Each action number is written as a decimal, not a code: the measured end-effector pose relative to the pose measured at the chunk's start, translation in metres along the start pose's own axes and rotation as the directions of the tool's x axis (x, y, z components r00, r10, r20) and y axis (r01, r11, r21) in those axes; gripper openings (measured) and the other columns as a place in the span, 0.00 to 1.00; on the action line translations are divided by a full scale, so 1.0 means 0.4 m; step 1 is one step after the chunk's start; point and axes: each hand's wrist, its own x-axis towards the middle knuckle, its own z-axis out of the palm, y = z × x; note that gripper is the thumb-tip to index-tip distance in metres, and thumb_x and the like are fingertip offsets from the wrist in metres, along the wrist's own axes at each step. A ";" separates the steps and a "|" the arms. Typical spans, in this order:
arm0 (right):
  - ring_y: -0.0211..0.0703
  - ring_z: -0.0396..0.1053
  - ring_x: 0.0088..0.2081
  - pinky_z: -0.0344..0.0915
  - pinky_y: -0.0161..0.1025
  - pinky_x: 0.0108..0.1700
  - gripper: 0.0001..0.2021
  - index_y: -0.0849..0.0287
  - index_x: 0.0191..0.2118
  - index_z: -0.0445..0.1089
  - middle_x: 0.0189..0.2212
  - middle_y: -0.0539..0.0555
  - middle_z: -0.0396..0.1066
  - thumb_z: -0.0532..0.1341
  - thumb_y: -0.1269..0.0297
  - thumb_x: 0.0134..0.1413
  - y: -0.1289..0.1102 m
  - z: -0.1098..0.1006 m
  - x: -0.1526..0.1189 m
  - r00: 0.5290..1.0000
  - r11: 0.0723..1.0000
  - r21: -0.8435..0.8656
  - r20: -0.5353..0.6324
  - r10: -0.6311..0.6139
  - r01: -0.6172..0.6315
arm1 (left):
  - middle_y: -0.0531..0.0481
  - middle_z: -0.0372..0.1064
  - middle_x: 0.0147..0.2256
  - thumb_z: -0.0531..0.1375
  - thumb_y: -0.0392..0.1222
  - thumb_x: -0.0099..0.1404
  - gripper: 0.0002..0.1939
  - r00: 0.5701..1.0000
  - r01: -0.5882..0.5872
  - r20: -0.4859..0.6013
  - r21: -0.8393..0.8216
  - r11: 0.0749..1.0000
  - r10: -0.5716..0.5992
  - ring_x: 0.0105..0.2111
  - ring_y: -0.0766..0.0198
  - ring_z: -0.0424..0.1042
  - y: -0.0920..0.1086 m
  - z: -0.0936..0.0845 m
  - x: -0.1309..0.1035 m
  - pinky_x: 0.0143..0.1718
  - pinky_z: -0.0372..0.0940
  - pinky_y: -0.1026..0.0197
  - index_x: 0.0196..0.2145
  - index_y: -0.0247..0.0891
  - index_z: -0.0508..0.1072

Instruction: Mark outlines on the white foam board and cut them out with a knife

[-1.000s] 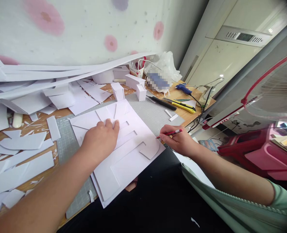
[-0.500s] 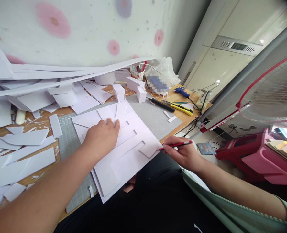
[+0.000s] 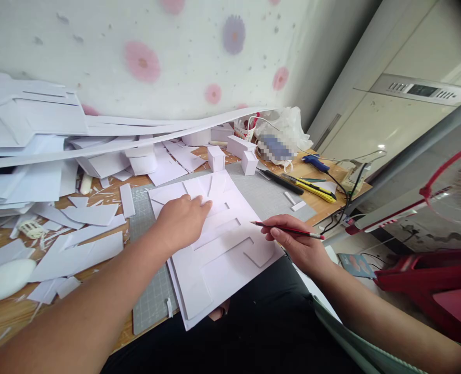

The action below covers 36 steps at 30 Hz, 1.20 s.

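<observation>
My left hand (image 3: 183, 221) lies on the upper part of a white board sheet (image 3: 230, 270) with cut slots and raised pieces, its fingers pressing on the surface. In my right hand (image 3: 298, 241) is a red and black pencil (image 3: 288, 229), its tip pointing left above the sheet's right side. The sheet rests on a grey cutting mat (image 3: 148, 280) and reaches over the table's front edge. Two small white boxes (image 3: 216, 159) stand just behind the sheet.
White offcuts (image 3: 86, 254) cover the left of the table. At the right back lie a black knife (image 3: 280, 182), a yellow cutter (image 3: 316, 191) and a blue glue gun (image 3: 316, 162). A fan (image 3: 456, 187) stands at the right.
The view has shifted left, so things appear further right. The pencil tip has lifted from the curved piece by the sheet's right edge and now hovers higher over the sheet.
</observation>
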 end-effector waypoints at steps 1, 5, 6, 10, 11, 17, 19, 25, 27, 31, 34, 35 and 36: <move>0.41 0.73 0.34 0.72 0.39 0.37 0.10 0.56 0.40 0.73 0.32 0.54 0.75 0.62 0.57 0.56 -0.002 0.001 0.010 1.000 1.000 -0.022 0.025 0.007 -0.006 | 0.43 0.67 0.52 0.50 0.31 0.61 0.27 1.000 -0.012 -0.002 -0.015 1.000 0.012 0.40 0.54 0.67 -0.009 0.002 0.000 0.33 0.61 0.57 0.58 0.42 0.64; 0.41 0.72 0.32 0.70 0.38 0.36 0.09 0.57 0.39 0.73 0.30 0.54 0.74 0.60 0.59 0.58 -0.020 0.021 0.054 0.993 0.999 -0.049 0.117 0.023 -0.018 | 0.48 0.66 0.54 0.49 0.42 0.68 0.20 0.997 -0.075 0.004 -0.080 0.994 0.075 0.45 0.52 0.65 -0.044 0.002 -0.003 0.40 0.60 0.54 0.56 0.46 0.67; 0.40 0.72 0.32 0.69 0.38 0.35 0.08 0.58 0.38 0.72 0.29 0.53 0.74 0.60 0.60 0.58 -0.027 0.034 0.066 0.990 0.998 -0.056 0.137 0.018 -0.010 | 0.49 0.65 0.55 0.50 0.47 0.68 0.20 0.996 -0.090 0.010 -0.099 0.991 0.091 0.47 0.52 0.64 -0.052 0.001 -0.004 0.42 0.60 0.54 0.56 0.48 0.67; 0.38 0.68 0.28 0.64 0.36 0.31 0.03 0.58 0.32 0.68 0.25 0.50 0.71 0.59 0.66 0.54 -0.052 0.108 0.102 0.977 0.996 -0.082 0.212 -0.015 0.033 | 0.53 0.64 0.57 0.56 0.55 0.64 0.24 0.991 -0.111 0.051 -0.162 0.981 0.121 0.49 0.53 0.63 -0.075 -0.004 -0.007 0.44 0.59 0.56 0.57 0.53 0.65; 0.38 0.67 0.28 0.64 0.35 0.31 0.02 0.58 0.31 0.67 0.25 0.50 0.70 0.59 0.67 0.53 -0.056 0.129 0.106 0.971 0.995 -0.092 0.236 -0.021 0.044 | 0.53 0.63 0.57 0.57 0.54 0.63 0.24 0.990 -0.114 0.058 -0.175 0.978 0.125 0.48 0.53 0.63 -0.078 -0.005 -0.007 0.44 0.59 0.56 0.57 0.54 0.65; 0.36 0.64 0.26 0.62 0.33 0.29 0.02 0.57 0.29 0.67 0.24 0.48 0.69 0.60 0.68 0.51 -0.049 0.218 0.109 0.948 0.975 -0.198 0.317 -0.036 0.103 | 0.52 0.62 0.58 0.59 0.56 0.62 0.26 0.986 -0.127 0.081 -0.215 0.968 0.147 0.50 0.52 0.62 -0.082 -0.008 -0.006 0.44 0.59 0.57 0.57 0.53 0.65; 0.36 0.64 0.25 0.62 0.33 0.29 0.02 0.57 0.29 0.67 0.23 0.48 0.69 0.60 0.68 0.52 -0.044 0.226 0.108 0.948 0.971 -0.212 0.317 -0.041 0.113 | 0.52 0.62 0.58 0.59 0.56 0.62 0.26 0.985 -0.121 0.097 -0.217 0.969 0.145 0.50 0.52 0.62 -0.080 -0.012 -0.006 0.43 0.60 0.57 0.57 0.53 0.64; 0.37 0.66 0.26 0.63 0.33 0.29 0.02 0.58 0.31 0.69 0.25 0.49 0.71 0.60 0.67 0.53 -0.049 0.232 0.106 0.940 0.951 -0.278 0.341 -0.033 0.135 | 0.51 0.63 0.58 0.59 0.57 0.61 0.26 0.979 -0.118 0.133 -0.230 0.966 0.152 0.51 0.53 0.61 -0.078 -0.024 -0.006 0.43 0.60 0.57 0.56 0.53 0.66; 0.36 0.67 0.25 0.63 0.33 0.29 0.02 0.58 0.31 0.69 0.25 0.49 0.72 0.60 0.68 0.53 -0.050 0.235 0.105 0.938 0.943 -0.298 0.344 -0.038 0.148 | 0.51 0.63 0.58 0.59 0.57 0.61 0.26 0.978 -0.131 0.129 -0.228 0.965 0.163 0.51 0.52 0.61 -0.078 -0.025 -0.006 0.44 0.60 0.56 0.56 0.52 0.66; 0.35 0.67 0.25 0.63 0.32 0.28 0.02 0.59 0.32 0.69 0.25 0.49 0.72 0.60 0.68 0.54 -0.046 0.242 0.103 0.937 0.933 -0.315 0.344 -0.058 0.173 | 0.50 0.61 0.59 0.59 0.57 0.62 0.26 0.975 -0.139 0.139 -0.218 0.966 0.171 0.52 0.50 0.61 -0.079 -0.026 -0.005 0.46 0.61 0.55 0.57 0.51 0.66; 0.36 0.69 0.26 0.65 0.33 0.30 0.02 0.59 0.33 0.70 0.26 0.50 0.73 0.60 0.67 0.54 -0.042 0.242 0.100 0.934 0.934 -0.312 0.352 -0.058 0.176 | 0.50 0.62 0.59 0.58 0.57 0.62 0.26 0.975 -0.139 0.143 -0.217 0.966 0.172 0.53 0.50 0.60 -0.080 -0.024 -0.003 0.47 0.60 0.54 0.57 0.51 0.66; 0.37 0.69 0.27 0.65 0.33 0.31 0.03 0.59 0.33 0.70 0.27 0.50 0.73 0.60 0.67 0.54 -0.042 0.241 0.099 0.934 0.934 -0.311 0.354 -0.056 0.174 | 0.50 0.62 0.59 0.58 0.57 0.61 0.26 0.975 -0.140 0.141 -0.215 0.966 0.173 0.53 0.50 0.60 -0.080 -0.023 -0.002 0.47 0.60 0.54 0.57 0.52 0.66; 0.37 0.69 0.27 0.66 0.34 0.31 0.03 0.59 0.33 0.70 0.27 0.51 0.73 0.60 0.66 0.55 -0.042 0.241 0.098 0.933 0.934 -0.312 0.356 -0.052 0.172 | 0.50 0.62 0.58 0.58 0.58 0.61 0.27 0.975 -0.141 0.140 -0.214 0.967 0.173 0.54 0.50 0.60 -0.080 -0.022 -0.001 0.48 0.60 0.54 0.56 0.52 0.66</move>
